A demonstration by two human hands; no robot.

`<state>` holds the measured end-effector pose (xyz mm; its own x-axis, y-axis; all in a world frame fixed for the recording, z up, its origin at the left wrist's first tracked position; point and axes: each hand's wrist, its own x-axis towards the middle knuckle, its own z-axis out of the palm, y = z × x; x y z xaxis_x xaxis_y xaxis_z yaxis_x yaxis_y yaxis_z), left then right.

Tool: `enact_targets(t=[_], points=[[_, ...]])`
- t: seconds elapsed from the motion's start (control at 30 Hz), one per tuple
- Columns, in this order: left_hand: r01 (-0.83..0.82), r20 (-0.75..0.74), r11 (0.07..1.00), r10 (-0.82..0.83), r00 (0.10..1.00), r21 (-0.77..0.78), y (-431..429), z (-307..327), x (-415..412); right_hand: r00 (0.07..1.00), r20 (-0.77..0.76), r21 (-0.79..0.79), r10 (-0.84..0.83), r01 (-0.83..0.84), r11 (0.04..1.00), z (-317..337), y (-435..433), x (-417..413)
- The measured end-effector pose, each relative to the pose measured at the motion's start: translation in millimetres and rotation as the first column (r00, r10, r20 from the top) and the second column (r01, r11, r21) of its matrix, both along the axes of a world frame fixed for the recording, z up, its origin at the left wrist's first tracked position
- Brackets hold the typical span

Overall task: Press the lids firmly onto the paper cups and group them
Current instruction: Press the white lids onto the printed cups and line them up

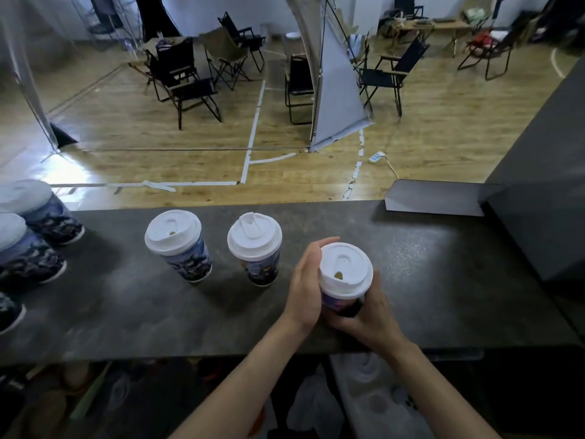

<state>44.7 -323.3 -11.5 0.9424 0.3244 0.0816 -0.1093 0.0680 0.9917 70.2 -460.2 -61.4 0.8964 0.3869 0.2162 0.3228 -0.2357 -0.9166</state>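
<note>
Now, in the head view, the held cup (343, 301) is at about 5 o'clock over the dark counter (427, 267). Its white lid (345, 270) is on top, and both hands are clamped around it. The left hand (304, 280) cups its 9 o'clock side, fingers curving past the lid's far rim. The right hand (372, 315) wraps the paper wall from 4 o'clock. Whether its base touches the counter is hidden. The cup is probably light and thin-walled, so a hard squeeze at mid-wall would likely buckle it. The stiffer holds are judged to be the rolled rim beneath the lid and the base, with pressure sent straight down around the lid's edge. Its contents cannot be told. The middle cup (254, 247) and the left cup (174, 245), both lidded, stand apart toward 10 o'clock, a likely spot for grouping. The middle one is nearest and could be knocked. More lidded cups (28, 204) crowd the 9 o'clock edge, and a dark box flap (437, 196) lies at 2 o'clock, well apart.
</note>
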Motion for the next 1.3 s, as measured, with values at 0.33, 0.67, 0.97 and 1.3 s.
enact_targets(t=[0.33, 0.67, 0.97, 1.3], points=[[-0.036, 0.052, 0.999, 0.038, 0.998, -0.032, 4.2, -15.0, 13.9, 1.000, -0.022, 0.035, 0.017, -0.016, 0.999, -7.2, 4.3, 5.8], [0.163, -0.069, 0.973, -0.176, 0.982, -0.164, 10.2, -2.8, 33.2, 0.997, -0.076, -0.020, -0.006, 0.005, 1.000, -15.2, 1.7, 12.5], [0.124, -0.114, 0.984, -0.138, 0.984, -0.129, 1.0, 6.5, 31.7, 0.997, -0.061, 0.044, -0.049, 0.052, 0.998, -15.3, -0.2, 16.6], [0.148, -0.130, 0.973, -0.173, 0.976, -0.179, -0.1, 7.9, 31.7, 0.996, -0.058, 0.029, -0.063, 0.065, 0.997, -15.1, 1.6, 16.9]])
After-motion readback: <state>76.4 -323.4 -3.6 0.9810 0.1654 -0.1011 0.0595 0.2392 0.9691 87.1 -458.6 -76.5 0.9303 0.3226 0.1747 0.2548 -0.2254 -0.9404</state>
